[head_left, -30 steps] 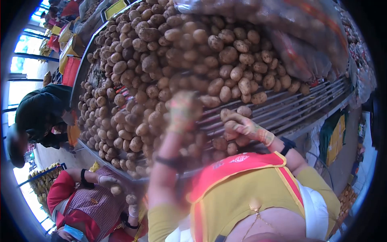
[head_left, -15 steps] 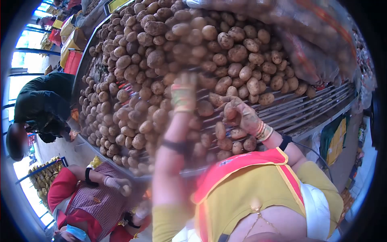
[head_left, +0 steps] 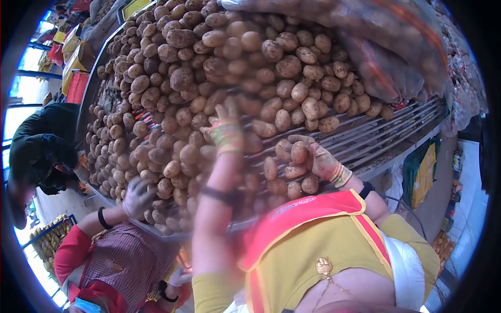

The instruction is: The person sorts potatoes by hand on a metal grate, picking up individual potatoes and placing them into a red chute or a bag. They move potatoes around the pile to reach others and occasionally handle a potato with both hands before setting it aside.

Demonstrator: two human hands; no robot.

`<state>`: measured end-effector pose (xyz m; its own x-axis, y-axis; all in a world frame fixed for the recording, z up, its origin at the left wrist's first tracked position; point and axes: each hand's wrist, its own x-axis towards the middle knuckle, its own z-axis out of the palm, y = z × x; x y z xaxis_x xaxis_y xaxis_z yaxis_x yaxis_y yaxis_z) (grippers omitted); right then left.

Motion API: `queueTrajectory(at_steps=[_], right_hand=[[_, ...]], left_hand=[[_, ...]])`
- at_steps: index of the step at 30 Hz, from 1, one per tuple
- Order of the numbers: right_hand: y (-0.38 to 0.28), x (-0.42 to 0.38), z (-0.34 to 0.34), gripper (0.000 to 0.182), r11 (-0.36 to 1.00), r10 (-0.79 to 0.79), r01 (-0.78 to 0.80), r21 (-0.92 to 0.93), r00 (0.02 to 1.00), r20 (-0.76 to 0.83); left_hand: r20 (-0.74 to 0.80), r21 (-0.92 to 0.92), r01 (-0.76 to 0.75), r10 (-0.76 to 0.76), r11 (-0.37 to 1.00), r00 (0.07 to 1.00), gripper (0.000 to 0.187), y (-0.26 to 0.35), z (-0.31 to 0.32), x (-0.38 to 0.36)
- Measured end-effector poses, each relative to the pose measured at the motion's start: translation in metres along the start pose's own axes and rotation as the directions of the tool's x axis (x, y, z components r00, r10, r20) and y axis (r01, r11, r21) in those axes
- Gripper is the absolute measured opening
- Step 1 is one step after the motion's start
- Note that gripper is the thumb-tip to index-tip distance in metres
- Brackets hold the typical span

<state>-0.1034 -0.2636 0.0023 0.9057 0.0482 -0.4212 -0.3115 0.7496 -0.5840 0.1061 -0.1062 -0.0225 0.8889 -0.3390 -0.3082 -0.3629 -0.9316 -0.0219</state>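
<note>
A heap of brown, dirt-marked potatoes (head_left: 182, 78) covers a slatted metal table (head_left: 386, 133). My left hand (head_left: 225, 130), in a light glove with bare-looking fingertips, reaches over the heap with its fingers apart and nothing in them. My right hand (head_left: 324, 163), gloved too and soiled, curls round a potato (head_left: 299, 152) at the near side of the slats. Against that one lies another potato (head_left: 283, 149), and several more sit just below the hand. Dark bands circle both my wrists.
Large mesh sacks of potatoes (head_left: 402, 36) lie across the far right of the table. At the left, a co-worker's gloved hand (head_left: 139, 198) rests on the heap's edge. Another person in dark clothes (head_left: 44, 141) bends beside the table. A metal rim (head_left: 376, 169) edges the near side.
My left hand has spread its fingers over the heap. My right hand has come slightly nearer with the potato. The co-worker's gloved hand has moved up onto the heap. The view has shifted a little.
</note>
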Motion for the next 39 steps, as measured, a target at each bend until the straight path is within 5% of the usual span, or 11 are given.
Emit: queueTrajectory(at_steps=[8, 12, 15, 17, 20, 22, 27, 29, 31, 34, 39], right_hand=[[-0.026, -0.008, 0.051, 0.065, 0.940, 0.191, -0.209, -0.268, 0.977, -0.093], [-0.006, 0.010, 0.027, 0.070, 0.951, 0.090, -0.097, -0.294, 0.995, -0.039], [-0.021, 0.022, 0.045, 0.071, 0.854, -0.106, 0.087, -0.512, 0.994, -0.009], [-0.034, 0.030, 0.059, 0.069, 0.795, -0.168, 0.136, -0.591, 0.986, 0.002], [-0.029, 0.051, 0.074, 0.060, 0.472, -0.299, 0.293, -0.831, 0.940, 0.162], [-0.027, 0.065, 0.088, 0.054, 0.311, -0.177, 0.372, -0.875, 0.927, 0.331], [-0.064, 0.139, 0.094, 0.048, -0.478, -0.254, 0.625, -0.618, 0.575, 0.778], [-0.114, 0.185, 0.088, 0.043, -0.651, -0.448, 0.292, -0.701, 0.598, 0.665], [-0.157, 0.229, 0.056, 0.044, -0.622, -0.615, -0.067, -0.780, 0.659, 0.433], [-0.161, 0.248, 0.038, 0.053, -0.520, -0.453, -0.171, -0.837, 0.886, 0.100], [-0.133, 0.201, 0.025, 0.071, -0.322, -0.304, 0.240, -0.916, 0.890, 0.340]], left_hand=[[-0.050, -0.148, -0.156, 0.150, 0.977, 0.987, 0.074, -0.012, 0.005, 0.011], [-0.121, -0.600, -0.203, 0.162, 0.774, 0.979, 0.075, -0.032, -0.004, 0.009], [-0.081, -0.994, -0.077, 0.057, -0.080, 0.995, 0.062, -0.041, -0.014, -0.024], [0.074, -0.790, 0.136, 0.128, -0.598, 0.989, 0.057, -0.045, -0.004, -0.057], [0.167, -0.306, 0.332, 0.293, -0.892, 0.942, 0.049, -0.053, 0.044, -0.084], [0.143, 0.108, 0.381, 0.394, -0.918, 0.908, 0.043, -0.044, 0.046, -0.098], [0.069, 0.314, 0.200, 0.233, -0.928, 0.970, 0.053, -0.038, 0.050, -0.112], [-0.026, 0.921, 0.157, 0.345, -0.356, 0.938, 0.058, -0.053, 0.040, -0.117], [-0.063, 0.924, 0.190, 0.358, -0.333, 0.932, 0.061, -0.059, 0.040, -0.121], [0.034, -0.064, 0.255, 0.253, -0.965, 0.967, 0.061, -0.062, 0.044, -0.117], [0.181, -0.172, 0.275, 0.244, -0.946, 0.953, 0.056, -0.047, 0.050, -0.116]])
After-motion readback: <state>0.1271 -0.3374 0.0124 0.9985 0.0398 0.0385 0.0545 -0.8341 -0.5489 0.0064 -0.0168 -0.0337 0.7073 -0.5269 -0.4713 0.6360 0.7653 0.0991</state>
